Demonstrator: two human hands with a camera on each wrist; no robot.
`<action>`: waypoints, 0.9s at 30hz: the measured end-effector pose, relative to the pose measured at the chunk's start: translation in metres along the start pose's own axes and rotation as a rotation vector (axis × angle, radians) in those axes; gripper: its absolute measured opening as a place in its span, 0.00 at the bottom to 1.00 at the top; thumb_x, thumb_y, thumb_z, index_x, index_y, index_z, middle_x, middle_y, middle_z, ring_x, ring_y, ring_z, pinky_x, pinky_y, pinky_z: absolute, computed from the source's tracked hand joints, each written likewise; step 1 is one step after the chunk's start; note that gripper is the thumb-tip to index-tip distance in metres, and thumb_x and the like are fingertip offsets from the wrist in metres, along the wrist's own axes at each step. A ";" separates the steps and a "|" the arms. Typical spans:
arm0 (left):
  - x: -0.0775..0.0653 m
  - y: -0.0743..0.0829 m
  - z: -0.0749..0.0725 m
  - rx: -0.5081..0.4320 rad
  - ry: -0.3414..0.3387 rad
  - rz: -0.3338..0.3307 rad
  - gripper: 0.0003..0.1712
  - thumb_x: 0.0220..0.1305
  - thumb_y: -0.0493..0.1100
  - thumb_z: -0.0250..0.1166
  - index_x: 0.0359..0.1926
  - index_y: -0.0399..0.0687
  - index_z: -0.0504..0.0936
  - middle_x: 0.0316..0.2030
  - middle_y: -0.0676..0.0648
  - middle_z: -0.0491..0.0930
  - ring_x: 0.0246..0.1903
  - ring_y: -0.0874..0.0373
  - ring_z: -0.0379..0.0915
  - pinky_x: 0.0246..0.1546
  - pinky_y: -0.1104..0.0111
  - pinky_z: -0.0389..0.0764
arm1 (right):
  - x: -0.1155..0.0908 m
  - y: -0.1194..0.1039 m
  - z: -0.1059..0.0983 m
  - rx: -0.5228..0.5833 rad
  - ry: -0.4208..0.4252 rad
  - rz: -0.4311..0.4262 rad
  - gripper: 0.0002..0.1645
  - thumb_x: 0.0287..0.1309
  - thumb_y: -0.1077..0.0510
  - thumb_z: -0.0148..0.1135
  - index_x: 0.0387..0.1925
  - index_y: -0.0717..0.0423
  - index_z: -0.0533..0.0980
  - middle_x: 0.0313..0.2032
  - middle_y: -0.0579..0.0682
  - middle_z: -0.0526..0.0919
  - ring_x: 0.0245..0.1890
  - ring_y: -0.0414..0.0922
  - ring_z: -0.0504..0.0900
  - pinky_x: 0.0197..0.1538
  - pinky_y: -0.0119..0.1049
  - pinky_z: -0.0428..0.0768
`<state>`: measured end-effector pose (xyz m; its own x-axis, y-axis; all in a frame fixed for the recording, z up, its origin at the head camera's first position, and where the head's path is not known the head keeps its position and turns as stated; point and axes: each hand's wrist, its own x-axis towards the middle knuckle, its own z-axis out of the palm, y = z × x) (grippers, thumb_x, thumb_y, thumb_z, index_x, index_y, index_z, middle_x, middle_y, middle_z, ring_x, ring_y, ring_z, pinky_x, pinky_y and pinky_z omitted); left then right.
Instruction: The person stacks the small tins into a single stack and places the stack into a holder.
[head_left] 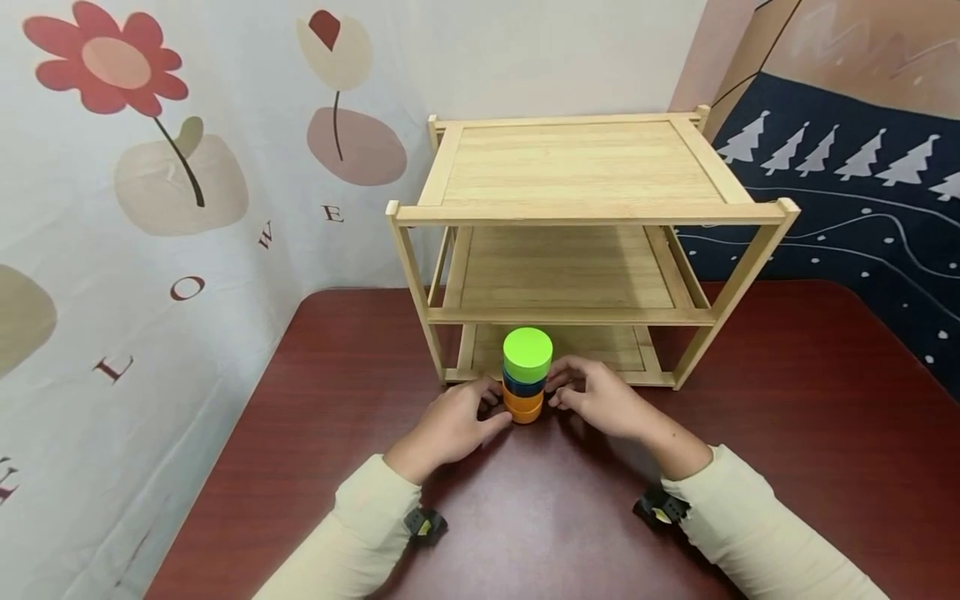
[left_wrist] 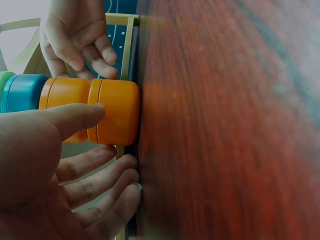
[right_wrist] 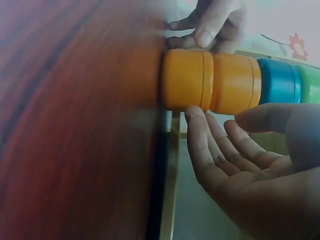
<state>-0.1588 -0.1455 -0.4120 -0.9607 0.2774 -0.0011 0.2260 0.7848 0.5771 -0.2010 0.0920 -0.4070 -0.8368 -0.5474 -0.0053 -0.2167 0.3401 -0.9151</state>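
Observation:
A stack of small round lidded jars stands upright on the table, in front of the wooden rack. Its two lower jars are orange, the lowest orange jar resting on the tabletop. Above them comes a blue jar, then a green jar at the top. My left hand is at the left of the stack, its thumb beside the lower orange jars and its fingers loosely bent. On the other side, my right hand has relaxed fingers close to the stack. Whether the fingertips touch the jars is hard to tell.
Just behind the stack stands a three-tier light wooden rack. The dark red wooden table meets a flower-printed cloth at the left and back. A navy cloth with white trees hangs at the right.

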 end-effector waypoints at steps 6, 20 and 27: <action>0.000 0.001 0.000 0.001 0.006 -0.001 0.16 0.65 0.51 0.68 0.49 0.50 0.81 0.43 0.50 0.85 0.45 0.56 0.82 0.48 0.58 0.81 | 0.000 0.003 -0.003 0.050 -0.029 0.061 0.17 0.64 0.70 0.53 0.53 0.72 0.71 0.46 0.67 0.82 0.40 0.53 0.86 0.43 0.42 0.86; 0.000 0.000 0.001 0.016 0.021 -0.016 0.15 0.66 0.52 0.67 0.48 0.51 0.82 0.40 0.53 0.85 0.42 0.59 0.81 0.47 0.60 0.80 | 0.008 0.005 0.006 -0.077 -0.120 0.006 0.24 0.57 0.63 0.69 0.54 0.70 0.74 0.43 0.62 0.85 0.29 0.41 0.83 0.33 0.33 0.82; 0.001 0.000 0.002 0.015 0.016 -0.013 0.14 0.66 0.52 0.67 0.47 0.52 0.81 0.40 0.53 0.85 0.42 0.58 0.82 0.46 0.60 0.81 | 0.011 0.002 0.013 -0.167 -0.116 -0.004 0.27 0.57 0.56 0.73 0.56 0.62 0.75 0.39 0.55 0.85 0.22 0.40 0.81 0.31 0.33 0.82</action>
<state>-0.1596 -0.1439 -0.4137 -0.9661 0.2583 0.0046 0.2157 0.7966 0.5647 -0.2043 0.0769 -0.4136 -0.7746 -0.6299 -0.0572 -0.3082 0.4548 -0.8355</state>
